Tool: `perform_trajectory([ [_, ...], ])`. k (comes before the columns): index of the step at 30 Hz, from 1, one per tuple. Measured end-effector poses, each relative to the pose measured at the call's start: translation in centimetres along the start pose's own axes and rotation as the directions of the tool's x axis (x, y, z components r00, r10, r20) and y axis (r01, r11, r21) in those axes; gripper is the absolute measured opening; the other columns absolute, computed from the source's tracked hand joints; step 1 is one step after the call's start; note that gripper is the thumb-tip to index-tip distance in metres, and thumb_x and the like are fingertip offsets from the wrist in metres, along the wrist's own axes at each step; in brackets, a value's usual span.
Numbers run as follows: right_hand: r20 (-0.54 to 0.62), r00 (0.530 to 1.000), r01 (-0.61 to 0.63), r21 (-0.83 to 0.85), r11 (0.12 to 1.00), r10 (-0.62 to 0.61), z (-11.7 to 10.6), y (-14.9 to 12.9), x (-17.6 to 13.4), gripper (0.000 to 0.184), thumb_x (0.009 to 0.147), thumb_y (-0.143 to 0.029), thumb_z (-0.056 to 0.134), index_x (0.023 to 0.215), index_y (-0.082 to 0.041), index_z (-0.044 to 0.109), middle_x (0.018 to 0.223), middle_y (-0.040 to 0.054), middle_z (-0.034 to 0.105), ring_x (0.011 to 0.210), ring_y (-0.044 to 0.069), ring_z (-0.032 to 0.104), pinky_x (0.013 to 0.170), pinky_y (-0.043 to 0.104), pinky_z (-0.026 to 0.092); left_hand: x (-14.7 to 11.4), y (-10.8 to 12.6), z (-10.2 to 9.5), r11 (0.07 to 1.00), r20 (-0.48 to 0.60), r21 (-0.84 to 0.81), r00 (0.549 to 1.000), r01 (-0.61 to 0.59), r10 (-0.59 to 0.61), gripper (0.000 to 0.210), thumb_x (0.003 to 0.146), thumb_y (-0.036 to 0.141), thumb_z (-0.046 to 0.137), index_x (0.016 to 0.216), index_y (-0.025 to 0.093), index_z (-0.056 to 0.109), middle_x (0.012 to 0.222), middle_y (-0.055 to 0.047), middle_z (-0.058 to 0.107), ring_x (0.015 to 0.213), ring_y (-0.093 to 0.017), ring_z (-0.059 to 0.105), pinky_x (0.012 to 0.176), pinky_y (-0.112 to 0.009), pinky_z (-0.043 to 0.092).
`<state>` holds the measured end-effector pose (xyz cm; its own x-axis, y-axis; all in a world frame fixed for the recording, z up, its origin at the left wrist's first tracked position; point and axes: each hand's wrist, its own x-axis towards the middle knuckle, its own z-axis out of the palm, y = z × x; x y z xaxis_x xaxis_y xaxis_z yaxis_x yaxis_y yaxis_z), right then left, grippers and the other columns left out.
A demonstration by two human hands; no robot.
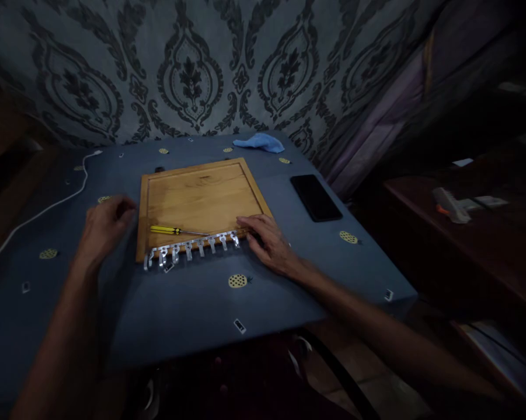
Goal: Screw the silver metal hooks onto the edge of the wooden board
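Observation:
A square wooden board (201,195) with a raised frame lies on the blue tablecloth. Along its front edge runs a silver metal hook rail (195,248), its hooks pointing down toward me. A screwdriver (166,230) with a yellow and black handle rests on the board just behind the rail, its shaft pointing right. My right hand (269,242) grips the board's front right corner, beside the rail's end. Just off the board's left edge is my left hand (107,227), its fingers curled toward the thumb. Whatever those fingertips may hold is too small and blurred to make out.
A black phone (316,198) lies to the right of the board. Behind it is a crumpled blue cloth (260,142). A white cable (48,207) runs down the table's left side. Patterned fabric (192,70) hangs at the back. A dark red surface (464,233) stands at the right.

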<state>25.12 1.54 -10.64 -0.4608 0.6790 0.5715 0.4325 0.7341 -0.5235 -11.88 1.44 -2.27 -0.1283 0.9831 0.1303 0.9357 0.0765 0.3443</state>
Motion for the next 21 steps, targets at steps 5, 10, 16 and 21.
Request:
perform_trajectory([
  [5,0.071,0.997,0.023,0.038,0.999,-0.025,-0.2,0.3,0.2,0.051,0.098,-0.008,0.047,0.146,-0.027,0.048,0.116,0.0060,0.075,0.109,0.024,0.067,0.095,0.046,0.053,-0.8,6.3,0.7,0.874,0.141,-0.434,0.942,-0.219,0.305,0.025,0.081,0.044,0.059,0.090,0.021,0.062,0.085,-0.005,0.068,0.081,-0.020,0.064,0.074,-0.031,0.052],
  [10,0.107,0.994,0.008,0.038,0.999,-0.012,-0.4,0.3,0.0,0.057,0.097,-0.007,0.046,0.150,-0.027,0.043,0.118,0.0066,0.073,0.108,0.025,0.066,0.094,0.047,0.053,-0.8,11.5,2.0,0.801,0.323,-0.506,0.791,-0.319,0.519,0.020,0.091,0.037,0.054,0.096,0.020,0.064,0.090,-0.003,0.069,0.083,-0.017,0.064,0.069,-0.026,0.048],
  [16,0.123,0.992,-0.030,0.012,0.999,0.028,-0.6,0.2,-0.4,0.055,0.095,-0.008,0.046,0.149,-0.021,0.045,0.113,0.0101,0.069,0.104,0.026,0.064,0.088,0.045,0.056,0.7,13.9,4.4,0.770,0.444,-0.540,0.662,-0.340,0.604,0.018,0.096,0.035,0.054,0.097,0.020,0.063,0.085,0.001,0.068,0.074,-0.014,0.061,0.066,-0.025,0.044],
  [21,0.168,0.982,-0.091,0.044,0.995,0.082,-0.9,-0.1,-0.6,0.064,0.093,-0.006,0.045,0.155,-0.025,0.038,0.120,0.0099,0.068,0.113,0.027,0.063,0.095,0.048,0.056,1.5,14.6,5.4,0.794,0.528,-0.544,0.624,-0.273,0.576,0.018,0.097,0.036,0.055,0.099,0.020,0.063,0.089,0.000,0.070,0.079,-0.015,0.065,0.067,-0.025,0.045],
])
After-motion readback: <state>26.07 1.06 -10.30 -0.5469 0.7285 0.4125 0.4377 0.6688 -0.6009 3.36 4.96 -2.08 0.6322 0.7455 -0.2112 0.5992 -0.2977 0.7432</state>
